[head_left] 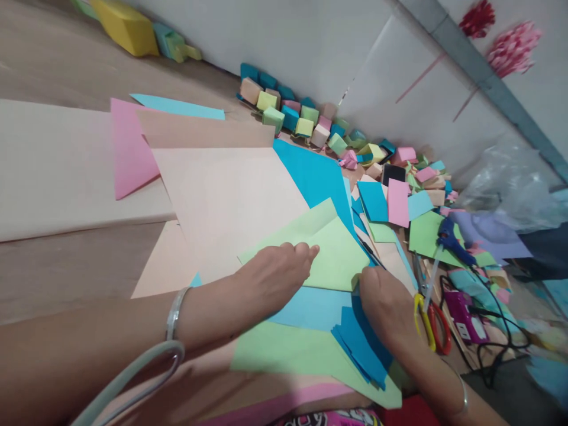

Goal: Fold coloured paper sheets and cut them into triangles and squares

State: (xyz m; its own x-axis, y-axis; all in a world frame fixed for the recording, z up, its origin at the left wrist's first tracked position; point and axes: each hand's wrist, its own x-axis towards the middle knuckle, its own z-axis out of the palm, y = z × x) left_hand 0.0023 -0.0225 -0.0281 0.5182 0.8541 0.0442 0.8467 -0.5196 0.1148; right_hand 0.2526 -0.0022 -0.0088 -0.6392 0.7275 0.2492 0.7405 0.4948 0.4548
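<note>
A folded sheet of light green paper (339, 254) lies over larger peach and blue sheets in the middle of the head view. My left hand (281, 272) is closed and presses down on its left part, fingers curled under and partly hidden. At the sheet's lower right corner, my right hand (386, 302) is closed around the edge, which bends up there; its fingertips are hidden. Below the green paper lie a light blue sheet (306, 307) and a stack of dark blue paper pieces (361, 349).
Scissors (430, 322) with yellow and red handles lie right of my right hand, by a blue glue gun (455, 239) and a purple box (465, 316) with black cable. Small folded paper boxes (304, 126) line the wall. A large peach sheet (226, 189) spreads behind.
</note>
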